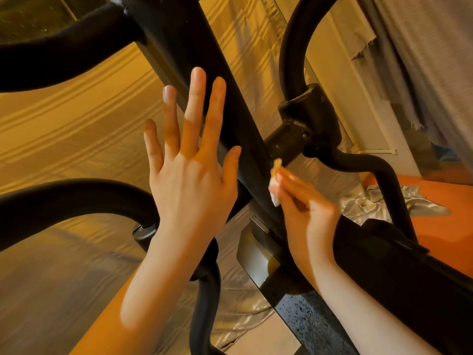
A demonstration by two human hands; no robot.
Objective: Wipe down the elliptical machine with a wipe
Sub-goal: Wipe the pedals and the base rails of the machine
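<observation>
Orange floor (pixel 435 198); crumpled silver sheet (pixel 371 203) spread over it, black elliptical machine (pixel 399 272) standing on top.

- Warm amber light, moderately dim overall.
- Black central column (pixel 204 80): detail lost in shadow; faint sheen on the joint to its right.
- Right hand (pixel 304 201), beside the column, motion-blurred.
- Wide-angle bending toward the edges.

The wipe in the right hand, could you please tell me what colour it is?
White; the wipe, pinched in the right hand, shows best in the head view.
</observation>
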